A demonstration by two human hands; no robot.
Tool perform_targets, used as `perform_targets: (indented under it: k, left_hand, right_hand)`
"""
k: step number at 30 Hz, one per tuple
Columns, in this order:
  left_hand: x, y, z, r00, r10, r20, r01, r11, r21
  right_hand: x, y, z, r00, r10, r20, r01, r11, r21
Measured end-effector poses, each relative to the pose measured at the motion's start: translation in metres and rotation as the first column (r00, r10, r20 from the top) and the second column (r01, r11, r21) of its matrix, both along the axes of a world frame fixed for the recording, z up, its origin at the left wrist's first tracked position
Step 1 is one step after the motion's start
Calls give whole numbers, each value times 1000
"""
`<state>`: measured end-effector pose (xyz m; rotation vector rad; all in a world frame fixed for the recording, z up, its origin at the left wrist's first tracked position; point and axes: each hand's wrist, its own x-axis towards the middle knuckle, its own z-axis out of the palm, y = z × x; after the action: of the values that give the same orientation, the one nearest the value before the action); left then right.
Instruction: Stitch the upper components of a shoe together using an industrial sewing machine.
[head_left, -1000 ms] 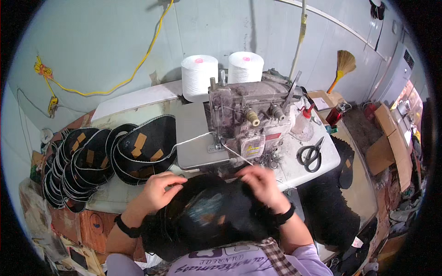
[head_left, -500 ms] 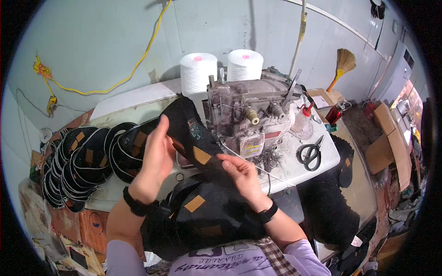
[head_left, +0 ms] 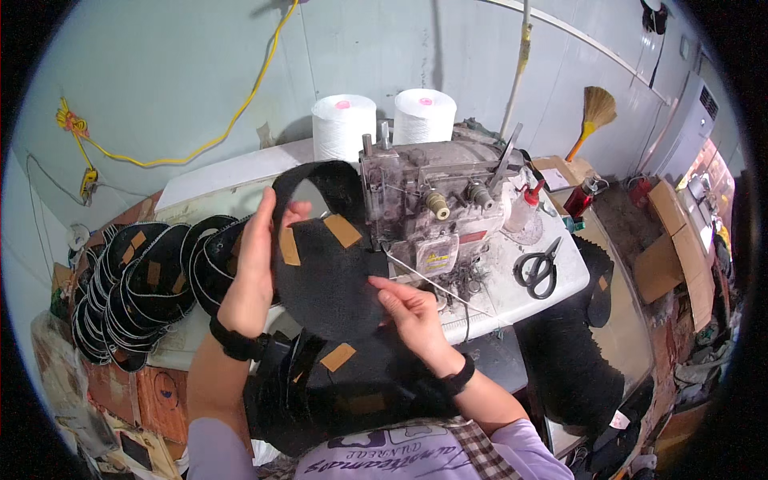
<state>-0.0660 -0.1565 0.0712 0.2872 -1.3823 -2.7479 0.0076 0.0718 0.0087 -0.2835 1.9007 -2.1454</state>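
Observation:
A curved black fabric piece [head_left: 328, 276] with tan rectangular patches is raised against the front left of a dusty sewing machine [head_left: 432, 188]. Its upper part bends round into a loop. At its left edge, my left hand [head_left: 254, 276] has the fabric between thumb and fingers, with fingertips showing through the loop. Lower on the right side, my right hand [head_left: 412, 316] pinches the edge beside the machine's stitching area. Beneath both hands, more black pieces [head_left: 376, 376] with tan patches lie in my lap. The needle itself is hidden.
Black pieces with white-stitched edges [head_left: 148, 280] are heaped at the left of the table. Two white thread cones [head_left: 344, 128] stand behind the machine. Black scissors [head_left: 538, 270] and a red-tipped bottle [head_left: 524, 216] are at the right, near hanging black material [head_left: 568, 360].
The black piece has turned and spread open, so its broad face and two tan patches now show. My left hand has shifted slightly left; my right hand has moved a little lower.

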Motion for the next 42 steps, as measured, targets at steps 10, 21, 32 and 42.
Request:
perform_targets:
  k: [10,21,32,42]
  left_hand:
    - [84,-42,2,988,35,147,-58,986,154]
    - [140,14,12,799,-585,-141,121,385,-915]
    - [104,26,17,841,-504,-197,150,568,-809]
    - [63,24,-1,816,-537,-213,571,807,152]
  right_hand:
    - [-8,-9,2,995,86,59,-66,957,-282]
    - [10,19,8,960,22,-281,14,992,125]
    - [31,13,19,712,208,-671,157,884,440]
    - [9,18,-14,601,1,-799,467,811,352]
